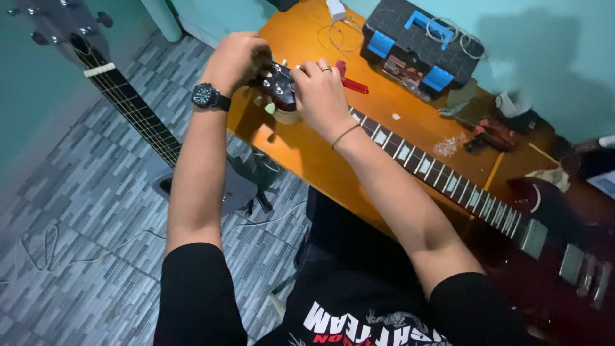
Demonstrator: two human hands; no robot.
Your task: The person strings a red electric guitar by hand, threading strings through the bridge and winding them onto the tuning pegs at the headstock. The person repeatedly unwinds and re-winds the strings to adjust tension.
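The left hand (236, 59) is curling shut around the far-left end of the headstock (274, 82), fingers wrapped over its edge, a black watch (206, 96) sitting on that wrist. The right hand (320, 96) is resting on the headstock's right side, where it meets the neck (442, 176); its fingertips are pinching at something small there, though what exactly I cannot tell. Both hands are touching the headstock, one on each side of it, so neither is nearer than the other.

The guitar is lying flat on the orange worktop (301, 150), its long axis running from the headstock at far left down to the dark red body (564, 256) at near right, so the neck is stretching away rightward from the right hand. Just beyond the hands a red tool (351, 82) is lying on the worktop, and further right a black toolbox (419, 48) with blue latches is sitting near the wall. A second guitar (128, 109) is standing off to the left over the tiled floor (77, 211).
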